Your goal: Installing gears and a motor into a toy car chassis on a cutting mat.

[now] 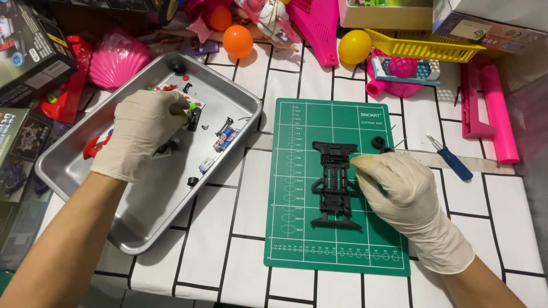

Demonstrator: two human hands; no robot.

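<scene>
Parts-picking stage, I judged. Gloved left hand point(142, 134) reached into the shiny metal tray point(68, 165), fingers curled over small parts; grip unclear. Gloved right hand point(399, 191) pressed, fingers together, on the black plastic chassis frame point(334, 182) lying on the green cutting mat point(337, 251). Next needs a fine pinch.

Toys point(237, 41) crowd the top of the frame and boxes point(25, 51) the upper left; the desk point(508, 228) lies open at lower right and bottom centre.

Table point(514, 228): white top with black grid lines.
On it: green cutting mat point(297, 239), steel tray point(142, 222), blue screwdriver point(454, 161), pink toys point(496, 108), orange ball point(237, 41).
</scene>
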